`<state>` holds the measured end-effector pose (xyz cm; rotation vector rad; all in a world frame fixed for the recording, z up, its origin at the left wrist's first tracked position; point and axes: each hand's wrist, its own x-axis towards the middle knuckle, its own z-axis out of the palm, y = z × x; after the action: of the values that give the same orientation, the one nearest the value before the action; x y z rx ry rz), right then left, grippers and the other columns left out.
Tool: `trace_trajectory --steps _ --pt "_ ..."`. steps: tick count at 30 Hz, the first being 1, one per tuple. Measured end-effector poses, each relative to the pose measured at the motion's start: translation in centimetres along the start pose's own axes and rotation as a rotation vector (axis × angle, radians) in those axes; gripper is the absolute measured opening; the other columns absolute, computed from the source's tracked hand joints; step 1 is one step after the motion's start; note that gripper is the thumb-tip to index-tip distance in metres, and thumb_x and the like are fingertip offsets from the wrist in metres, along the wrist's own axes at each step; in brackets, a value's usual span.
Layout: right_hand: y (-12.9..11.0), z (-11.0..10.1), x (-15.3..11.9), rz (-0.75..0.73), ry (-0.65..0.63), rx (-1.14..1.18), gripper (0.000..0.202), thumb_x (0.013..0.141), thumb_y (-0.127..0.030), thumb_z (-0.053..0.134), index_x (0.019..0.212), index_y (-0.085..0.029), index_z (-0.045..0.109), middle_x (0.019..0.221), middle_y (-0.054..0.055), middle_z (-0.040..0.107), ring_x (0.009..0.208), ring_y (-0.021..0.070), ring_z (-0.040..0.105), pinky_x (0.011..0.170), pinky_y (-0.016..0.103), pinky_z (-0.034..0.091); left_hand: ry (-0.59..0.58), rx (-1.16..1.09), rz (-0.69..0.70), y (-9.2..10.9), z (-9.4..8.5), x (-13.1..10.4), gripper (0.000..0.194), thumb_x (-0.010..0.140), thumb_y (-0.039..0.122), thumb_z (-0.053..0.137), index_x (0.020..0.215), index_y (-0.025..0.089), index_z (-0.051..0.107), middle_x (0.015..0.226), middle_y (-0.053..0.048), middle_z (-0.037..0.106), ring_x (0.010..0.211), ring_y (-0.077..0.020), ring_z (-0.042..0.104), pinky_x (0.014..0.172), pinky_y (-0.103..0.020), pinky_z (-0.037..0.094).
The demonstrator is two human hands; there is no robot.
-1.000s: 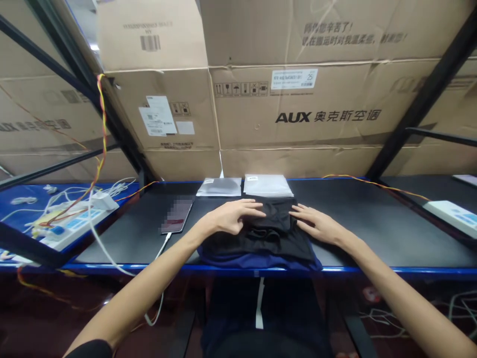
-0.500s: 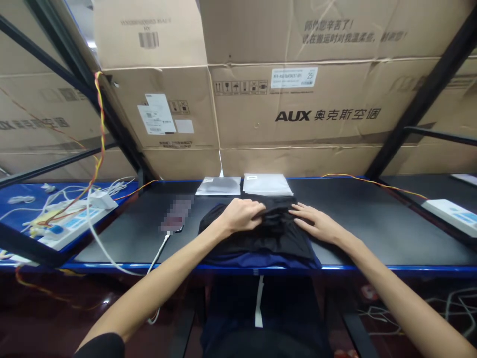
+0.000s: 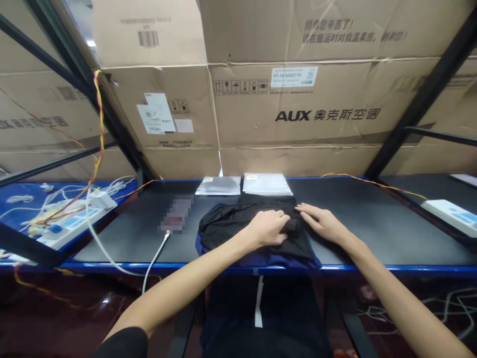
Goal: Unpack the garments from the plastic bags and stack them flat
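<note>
A folded black garment [image 3: 227, 219] lies at the table's front edge, with dark blue cloth [image 3: 261, 261] showing under its near side. My left hand [image 3: 269, 227] rests on the right half of the black fabric, its fingers curled closed on the cloth. Beside the garment's right edge, my right hand [image 3: 323, 224] lies with fingers stretched out, the tips touching the fabric. Just behind the garment are two stacks of flat plastic packets, a greyish left stack [image 3: 219, 186] and a whiter right stack [image 3: 267, 184].
A phone [image 3: 177, 215], blurred out, lies left with a white cable [image 3: 153, 258] running off the front edge. Power strips stand at left [image 3: 76, 223] and right [image 3: 452, 216]. Black shelf posts flank the table, and tall cardboard [image 3: 298, 134] closes the back.
My left hand has moved right and slightly nearer across the black fabric, whose left part now lies uncovered and flatter. My right hand has shifted a little to the right.
</note>
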<state>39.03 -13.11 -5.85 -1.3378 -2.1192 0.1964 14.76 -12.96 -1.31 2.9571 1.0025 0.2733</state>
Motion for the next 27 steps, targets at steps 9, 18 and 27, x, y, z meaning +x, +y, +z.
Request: trace_trajectory --steps 9,18,27 --pt "-2.4 0.0 -0.6 0.061 -0.017 0.082 0.042 0.096 -0.048 0.045 0.123 -0.025 0.068 0.131 0.005 0.066 0.128 0.0279 0.056 0.112 0.047 0.042 0.158 -0.21 -0.067 -0.8 -1.0 -1.6 0.036 0.089 0.048 0.058 0.115 0.025 0.067 0.102 -0.004 0.07 0.091 -0.0208 0.067 0.08 -0.029 0.052" --pt "-2.5 0.4 -1.3 0.008 -0.165 -0.045 0.052 0.091 -0.054 0.054 0.136 -0.028 0.059 0.144 0.006 0.055 0.139 0.0312 0.043 0.115 0.054 0.038 0.393 -0.466 -0.279 -1.8 -0.8 -2.7 0.019 0.087 0.029 0.059 0.102 0.021 0.068 0.071 0.002 0.067 0.062 -0.0125 0.063 0.062 -0.022 0.047" --pt "-1.5 0.6 -1.4 0.006 -0.166 -0.02 0.053 0.09 -0.053 0.055 0.136 -0.026 0.059 0.146 0.007 0.053 0.14 0.0293 0.042 0.115 0.053 0.037 0.499 -0.165 -0.479 -4.3 -2.1 -6.7 0.026 0.09 0.024 0.053 0.107 0.025 0.071 0.076 0.0 0.073 0.066 -0.0153 0.066 0.07 -0.025 0.048"
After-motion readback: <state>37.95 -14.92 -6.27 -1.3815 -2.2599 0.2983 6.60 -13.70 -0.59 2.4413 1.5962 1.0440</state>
